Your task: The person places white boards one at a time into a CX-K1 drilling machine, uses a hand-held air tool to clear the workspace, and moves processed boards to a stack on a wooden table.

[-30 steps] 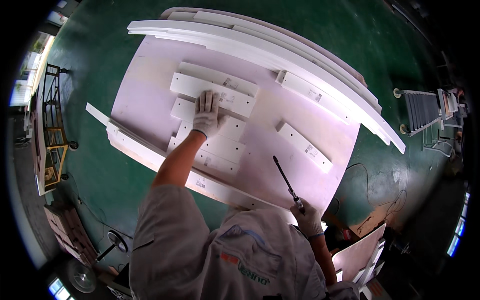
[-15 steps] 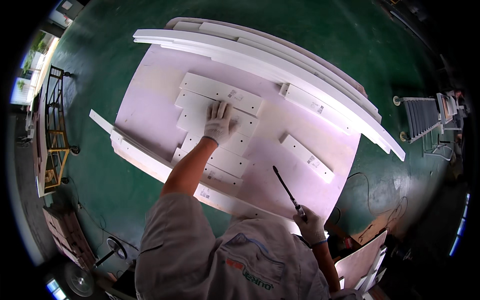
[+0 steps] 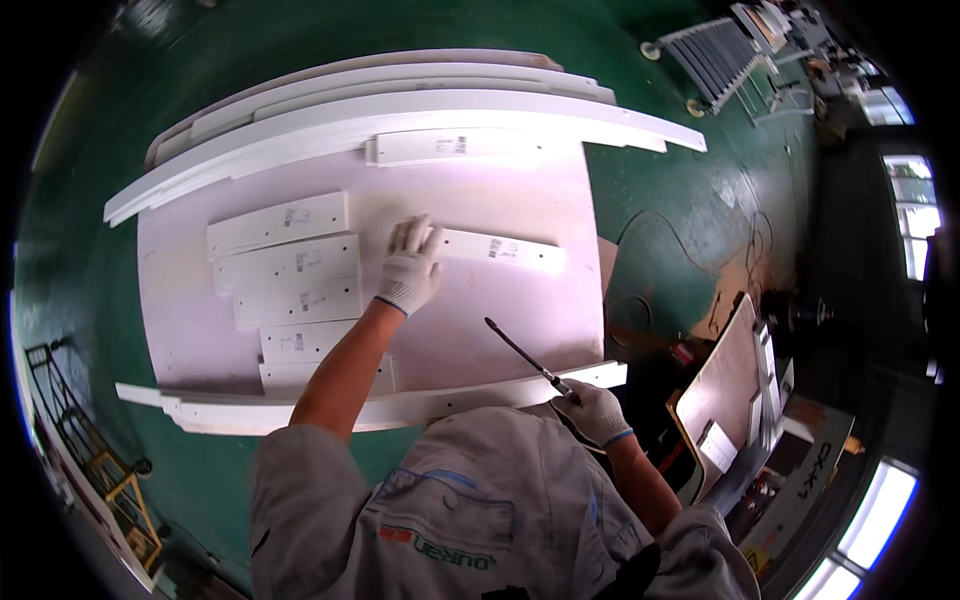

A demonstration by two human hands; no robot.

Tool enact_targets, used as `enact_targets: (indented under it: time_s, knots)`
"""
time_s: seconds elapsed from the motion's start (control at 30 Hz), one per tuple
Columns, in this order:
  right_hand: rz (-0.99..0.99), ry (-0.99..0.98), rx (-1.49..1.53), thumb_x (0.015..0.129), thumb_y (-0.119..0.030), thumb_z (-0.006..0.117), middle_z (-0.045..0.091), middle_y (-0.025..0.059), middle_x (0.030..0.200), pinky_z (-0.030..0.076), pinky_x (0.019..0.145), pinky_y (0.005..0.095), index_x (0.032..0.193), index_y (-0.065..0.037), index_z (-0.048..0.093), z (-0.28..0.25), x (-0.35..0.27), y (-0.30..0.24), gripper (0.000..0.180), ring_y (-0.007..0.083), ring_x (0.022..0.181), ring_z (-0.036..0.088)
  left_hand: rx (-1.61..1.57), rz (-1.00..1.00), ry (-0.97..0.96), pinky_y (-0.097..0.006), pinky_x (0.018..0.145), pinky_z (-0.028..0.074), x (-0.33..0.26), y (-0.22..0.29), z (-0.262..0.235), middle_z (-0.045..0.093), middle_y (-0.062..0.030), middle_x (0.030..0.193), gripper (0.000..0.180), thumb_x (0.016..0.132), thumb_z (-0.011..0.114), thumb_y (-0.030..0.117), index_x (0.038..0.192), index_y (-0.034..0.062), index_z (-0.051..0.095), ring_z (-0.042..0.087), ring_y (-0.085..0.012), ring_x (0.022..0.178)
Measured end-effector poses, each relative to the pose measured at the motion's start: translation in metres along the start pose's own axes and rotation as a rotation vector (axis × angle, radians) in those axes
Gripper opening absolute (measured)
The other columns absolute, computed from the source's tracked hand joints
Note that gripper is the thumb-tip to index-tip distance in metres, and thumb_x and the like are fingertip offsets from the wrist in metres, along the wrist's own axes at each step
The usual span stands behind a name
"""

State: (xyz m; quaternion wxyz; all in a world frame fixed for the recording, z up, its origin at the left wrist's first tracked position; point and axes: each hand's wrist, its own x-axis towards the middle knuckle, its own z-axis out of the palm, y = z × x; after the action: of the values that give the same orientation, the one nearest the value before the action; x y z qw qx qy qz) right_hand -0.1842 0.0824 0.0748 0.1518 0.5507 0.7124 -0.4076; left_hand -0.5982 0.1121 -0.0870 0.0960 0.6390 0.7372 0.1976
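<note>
My left hand (image 3: 408,268), in a white knit glove, reaches over the table, fingers stretched out and largely side by side. Its fingertips are at the left end of a short white board (image 3: 502,250) with a hole and printed marks; whether they press on it I cannot tell. Left of that hand several short white boards (image 3: 288,268) lie in a staggered stack of rows. Close to the table's near right corner, my gloved right hand (image 3: 594,412) is closed around the handle of a long, slim, dark rod-shaped tool (image 3: 522,354), its tip pointing up and left.
Long white strips (image 3: 400,112) lie along the far edge of the pale table (image 3: 460,310), with another short board (image 3: 440,147) against them. More strips (image 3: 450,404) line the near edge. A wheeled rack (image 3: 712,62) and cables (image 3: 690,235) are to the right on the green floor.
My left hand has left the stacked boards and moved right to the lone short board. The whole view has turned, shifting the table left. My right hand still holds the tool.
</note>
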Motion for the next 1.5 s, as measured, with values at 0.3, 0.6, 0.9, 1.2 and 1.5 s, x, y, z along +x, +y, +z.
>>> enact_targets:
  time_s: [0.3,0.6,0.9,1.2,1.5]
  knots:
    - [0.636,0.355,0.302,0.105,-0.058,0.060,0.076,0.0257,0.100,0.055,0.086,0.0525,0.111,-0.004,0.072,0.031,-0.116,0.132,0.056,0.0456,0.102,0.073,0.029,0.193,-0.210,-0.054,0.120,0.040,0.029,0.072,0.059,0.062,-0.0202,0.141,0.067,0.080,0.074,0.008,0.145,0.0072,0.056,0.053,-0.0418,0.137]
    - [1.062,0.956,1.346,0.107,-0.045,0.065,0.065,0.0026,0.075,0.044,0.048,0.0321,0.099,-0.011,0.061,0.209,-0.259,0.209,0.035,0.0127,0.054,0.055,0.211,0.086,-0.279,-0.053,0.122,0.040,-0.022,0.101,0.040,0.055,-0.0205,0.153,0.070,0.085,0.074,0.016,0.151,0.0049,0.055,0.049,-0.0412,0.143]
    - [1.010,1.008,1.490,0.105,-0.045,0.067,0.067,0.0052,0.077,0.052,0.059,0.0342,0.099,-0.006,0.063,0.291,-0.333,0.275,0.040,0.0153,0.062,0.062,-0.021,0.361,-0.064,-0.051,0.121,0.042,-0.030,0.328,0.083,0.045,-0.0218,0.163,0.073,0.086,0.080,0.021,0.151,0.0034,0.054,0.048,-0.0435,0.146]
    - [1.143,1.199,1.366,0.101,-0.042,0.069,0.070,0.0099,0.082,0.053,0.072,0.0389,0.100,-0.004,0.069,0.321,-0.376,0.340,0.038,0.0232,0.075,0.066,-0.336,1.182,-0.498,-0.051,0.122,0.041,-0.105,0.737,0.208,0.054,-0.0227,0.155,0.064,0.086,0.082,0.028,0.142,0.0053,0.062,0.050,-0.0436,0.144]
    - [1.496,1.161,1.517,0.095,-0.044,0.074,0.075,0.0139,0.083,0.056,0.077,0.0399,0.103,-0.004,0.077,0.302,-0.377,0.342,0.042,0.0273,0.079,0.073,0.151,1.350,-0.622,-0.049,0.129,0.034,-0.060,1.081,0.374,0.041,-0.0242,0.168,0.087,0.083,0.081,0.039,0.157,0.0062,0.051,0.039,-0.0424,0.155]
